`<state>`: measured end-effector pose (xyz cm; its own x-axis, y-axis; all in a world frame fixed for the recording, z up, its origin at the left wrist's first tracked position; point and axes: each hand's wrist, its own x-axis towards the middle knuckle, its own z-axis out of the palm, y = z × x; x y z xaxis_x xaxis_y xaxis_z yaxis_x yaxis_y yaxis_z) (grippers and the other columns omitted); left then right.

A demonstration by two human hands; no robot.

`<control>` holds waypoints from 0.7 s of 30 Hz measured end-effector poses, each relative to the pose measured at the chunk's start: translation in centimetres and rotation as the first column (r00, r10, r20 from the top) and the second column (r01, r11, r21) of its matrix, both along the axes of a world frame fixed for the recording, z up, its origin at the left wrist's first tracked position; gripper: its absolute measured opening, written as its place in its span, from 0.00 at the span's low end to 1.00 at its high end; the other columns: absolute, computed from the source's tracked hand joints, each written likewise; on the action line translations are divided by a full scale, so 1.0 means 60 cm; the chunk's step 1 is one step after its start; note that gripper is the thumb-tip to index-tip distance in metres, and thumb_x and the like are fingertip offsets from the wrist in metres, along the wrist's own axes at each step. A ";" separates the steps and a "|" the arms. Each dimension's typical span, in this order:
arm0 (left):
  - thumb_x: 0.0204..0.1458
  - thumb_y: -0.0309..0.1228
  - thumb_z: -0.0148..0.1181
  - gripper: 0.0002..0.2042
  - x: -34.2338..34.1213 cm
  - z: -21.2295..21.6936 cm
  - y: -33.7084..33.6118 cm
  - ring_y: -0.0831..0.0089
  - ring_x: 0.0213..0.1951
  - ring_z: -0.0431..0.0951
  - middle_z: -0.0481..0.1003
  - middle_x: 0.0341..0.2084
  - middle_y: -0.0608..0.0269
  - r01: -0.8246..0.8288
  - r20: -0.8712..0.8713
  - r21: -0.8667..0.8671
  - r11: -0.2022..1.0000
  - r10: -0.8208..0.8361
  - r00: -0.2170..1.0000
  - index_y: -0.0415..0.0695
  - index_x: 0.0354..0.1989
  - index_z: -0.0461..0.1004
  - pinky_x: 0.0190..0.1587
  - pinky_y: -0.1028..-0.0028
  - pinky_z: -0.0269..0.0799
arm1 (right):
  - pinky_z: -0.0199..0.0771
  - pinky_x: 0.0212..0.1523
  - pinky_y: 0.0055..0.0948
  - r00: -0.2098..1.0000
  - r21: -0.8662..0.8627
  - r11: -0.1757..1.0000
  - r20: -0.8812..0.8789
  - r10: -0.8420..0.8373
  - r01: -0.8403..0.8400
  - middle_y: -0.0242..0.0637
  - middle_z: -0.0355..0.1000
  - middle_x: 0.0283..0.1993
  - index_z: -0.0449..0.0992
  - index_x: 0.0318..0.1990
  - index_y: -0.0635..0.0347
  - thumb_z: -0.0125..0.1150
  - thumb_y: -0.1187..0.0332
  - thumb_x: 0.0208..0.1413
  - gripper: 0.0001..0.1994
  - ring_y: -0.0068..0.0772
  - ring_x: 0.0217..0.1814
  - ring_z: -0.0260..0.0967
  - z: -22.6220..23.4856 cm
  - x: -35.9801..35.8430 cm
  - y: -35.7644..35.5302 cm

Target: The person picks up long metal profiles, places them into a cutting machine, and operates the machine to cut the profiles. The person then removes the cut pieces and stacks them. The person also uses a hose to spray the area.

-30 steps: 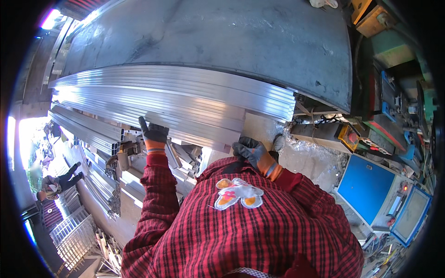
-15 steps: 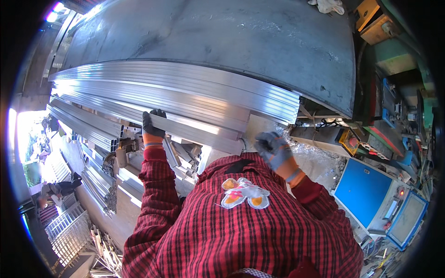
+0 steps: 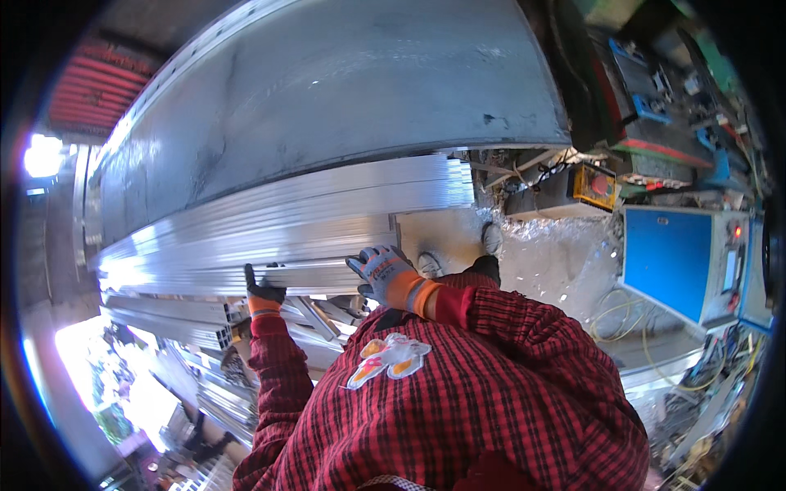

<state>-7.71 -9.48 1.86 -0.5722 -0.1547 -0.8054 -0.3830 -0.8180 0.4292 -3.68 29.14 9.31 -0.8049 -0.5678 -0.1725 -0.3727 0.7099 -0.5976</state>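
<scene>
Long silvery aluminium profiles (image 3: 311, 214) lie side by side in a stack, running from far left to the middle. My left hand (image 3: 265, 293), in a dark grey and orange glove, is closed round the nearest profile (image 3: 319, 280), the index finger or thumb sticking up over it. At that profile's right end, my right hand (image 3: 390, 274) in a matching glove grips it, fingers over the top; its fingertips are partly hidden. A second bundle of hollow profiles (image 3: 168, 319) sits lower, left of my left hand.
A large grey metal-topped table (image 3: 344, 90) stands beyond the stack. To the right are a blue-panelled machine cabinet (image 3: 667, 262), a yellow box with a red button (image 3: 595, 186) and a yellow hose (image 3: 647, 348). Metal offcuts (image 3: 696, 434) lie at lower right.
My right hand has come left and taken hold of the profile's end. The left hand keeps its grip. My view has turned, so the table and cabinet appear shifted.
</scene>
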 end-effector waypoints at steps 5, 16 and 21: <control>0.43 0.51 0.68 0.29 -0.037 -0.040 -0.017 0.54 0.42 0.76 0.77 0.38 0.54 0.026 0.178 -0.151 0.988 0.002 0.984 0.37 0.44 0.74 0.52 0.47 0.70 | 0.69 0.47 0.41 0.941 -0.528 0.809 -0.052 -0.336 0.259 0.42 0.71 0.47 0.69 0.54 0.54 0.59 0.64 0.54 0.20 0.45 0.46 0.69 -0.029 0.025 0.072; 0.44 0.54 0.66 0.26 -0.071 -0.046 -0.031 0.52 0.42 0.75 0.75 0.36 0.57 0.222 0.327 -0.439 0.871 -0.075 0.942 0.41 0.37 0.72 0.49 0.44 0.69 | 0.68 0.29 0.34 0.675 -0.791 0.363 0.083 -0.733 0.493 0.36 0.67 0.29 0.69 0.39 0.57 0.56 0.70 0.56 0.05 0.37 0.29 0.68 -0.074 0.067 0.165; 0.48 0.48 0.63 0.23 -0.094 -0.028 -0.013 0.54 0.41 0.76 0.76 0.40 0.54 0.183 0.391 -0.459 0.869 0.013 0.920 0.41 0.44 0.72 0.49 0.48 0.70 | 0.70 0.36 0.30 0.803 -0.808 0.301 0.315 -0.506 0.506 0.36 0.67 0.34 0.64 0.53 0.66 0.60 0.74 0.54 0.19 0.29 0.32 0.65 -0.077 0.047 0.177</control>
